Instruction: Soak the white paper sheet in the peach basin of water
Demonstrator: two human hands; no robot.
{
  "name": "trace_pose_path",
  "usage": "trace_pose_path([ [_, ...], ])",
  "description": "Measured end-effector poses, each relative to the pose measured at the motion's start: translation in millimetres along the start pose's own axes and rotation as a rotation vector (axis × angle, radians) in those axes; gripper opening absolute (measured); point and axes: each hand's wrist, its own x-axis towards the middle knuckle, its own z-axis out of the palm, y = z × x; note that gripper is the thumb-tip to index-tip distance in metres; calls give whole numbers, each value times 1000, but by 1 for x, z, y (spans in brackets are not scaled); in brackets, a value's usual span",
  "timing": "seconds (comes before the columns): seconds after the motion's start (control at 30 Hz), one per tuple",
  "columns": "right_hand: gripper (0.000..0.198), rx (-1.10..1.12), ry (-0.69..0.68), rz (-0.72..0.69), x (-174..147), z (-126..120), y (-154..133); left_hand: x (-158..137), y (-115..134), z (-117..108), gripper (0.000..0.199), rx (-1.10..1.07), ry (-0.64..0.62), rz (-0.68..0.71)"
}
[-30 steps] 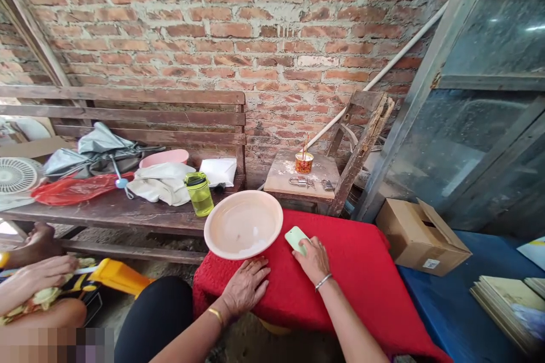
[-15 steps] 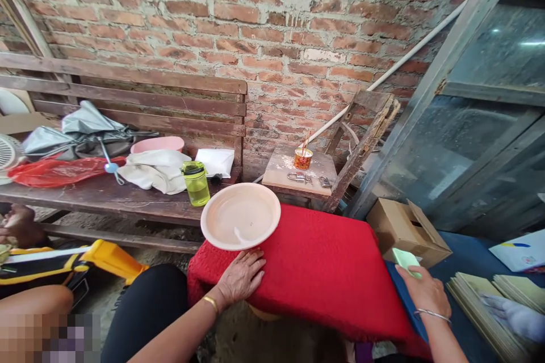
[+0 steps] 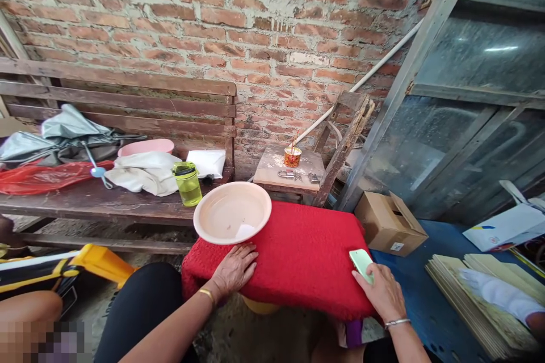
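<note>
My left hand rests palm down on the red cloth, its fingers stretched out just under the rim of the cream basin. Shallow water seems to lie in the basin, along with a small white patch I cannot make out. Over the cloth's right end, my right hand is closed on a small pale green rectangular object. Its exact kind does not show; part of it is hidden by my fingers.
A green water bottle stands on the wooden bench at left. Behind the cloth is a small chair with an incense cup and padlocks. To the right are a cardboard box, stacked pale boards and another person's white-gloved hand.
My right hand has moved left with the pale green object, from the blue surface to over the red cloth. My left hand stays by the basin. The view has turned slightly right.
</note>
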Motion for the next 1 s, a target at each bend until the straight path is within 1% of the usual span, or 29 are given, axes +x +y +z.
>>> trace_pose_path([
  [0.07, 26, 21, -30, 12, 5, 0, -2, 1, 0, -1, 29, -5, 2, 4],
  [0.1, 26, 34, -45, 40, 7, 0, 0, 1, 1, -2, 29, -2, 0, 5],
  [0.17, 31, 45, -70, 143, 8, 0, 8, 1, 1, -3, 29, 16, -9, 6],
  [0.23, 40, 34, -73, 283, 7, -1, 24, 2, 2, -3, 29, 35, -27, 6],
  [0.3, 48, 28, -53, 406, 4, -3, 39, 2, 2, -3, 30, 44, -49, 5],
  [0.33, 50, 41, -35, 434, 2, -4, 45, 2, 2, -3, 30, 45, -58, 2],
  [0.4, 52, 88, -4, 413, -1, -4, 46, 2, 2, -3, 30, 42, -67, -4],
  [0.43, 52, 116, 4, 364, -2, -3, 42, 2, 2, -3, 30, 39, -68, -6],
  [0.5, 48, 157, 2, 222, -1, 0, 24, 1, 2, -2, 29, 37, -66, -6],
  [0.6, 38, 134, -16, 1, 2, 6, -8, 1, 2, -2, 29, 38, -57, -5],
  [0.63, 36, 113, -20, -39, 4, 7, -15, 1, 2, -2, 29, 39, -55, -5],
  [0.67, 35, 95, -26, -48, 6, 7, -18, 1, 2, -3, 29, 39, -53, -5],
  [0.7, 35, 84, -35, -24, 8, 7, -17, 1, 2, -3, 29, 40, -52, -5],
  [0.73, 37, 79, -46, 30, 9, 6, -11, 1, 2, -3, 29, 41, -51, -6],
  [0.83, 44, 59, -30, 264, 8, 1, 23, 1, 1, -2, 28, 40, -51, -7],
  [0.9, 47, 47, 9, 366, 4, -4, 45, 1, 1, -1, 28, 30, -50, -8],
  [0.97, 49, 110, 36, 381, -1, -7, 53, 0, 1, 0, 28, 14, -42, -12],
  [1.0, 49, 171, 35, 352, -4, -8, 51, 0, 2, 0, 28, 7, -36, -15],
])
